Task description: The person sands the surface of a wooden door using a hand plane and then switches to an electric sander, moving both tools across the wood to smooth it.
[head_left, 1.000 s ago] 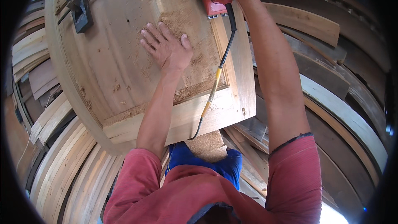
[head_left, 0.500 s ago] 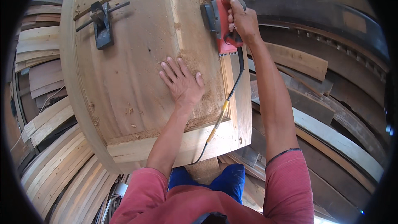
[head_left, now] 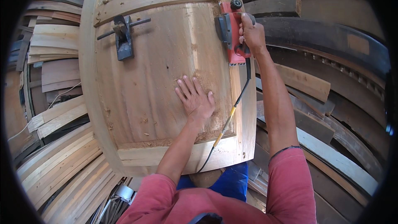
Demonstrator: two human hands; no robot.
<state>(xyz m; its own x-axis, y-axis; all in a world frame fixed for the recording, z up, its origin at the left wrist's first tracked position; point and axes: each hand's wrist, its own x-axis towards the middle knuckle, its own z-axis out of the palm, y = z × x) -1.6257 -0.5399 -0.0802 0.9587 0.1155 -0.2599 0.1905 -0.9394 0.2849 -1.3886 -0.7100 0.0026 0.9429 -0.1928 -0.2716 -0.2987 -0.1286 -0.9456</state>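
A panelled wooden door (head_left: 145, 83) lies flat in front of me, strewn with shavings. On its right stile sits a red electric planer (head_left: 233, 29) with a black front knob. My right hand (head_left: 253, 37) is wrapped round the planer's rear handle. A black cord (head_left: 239, 98), banded with yellow, runs from the planer down over the door toward me. My left hand (head_left: 196, 101) rests on the door's panel, palm down with fingers spread, holding nothing. Toward the upper left of the panel lies a dark hand plane (head_left: 124, 43) with a crossbar handle.
Stacked light boards (head_left: 58, 153) stand to the left of the door. Dark planks (head_left: 315, 37) and further boards crowd the right side. A thin pale cable (head_left: 62, 96) hangs among the left boards.
The whole view has shifted, so the door and tools appear lower and farther right. Both hands keep their places on the planer and panel.
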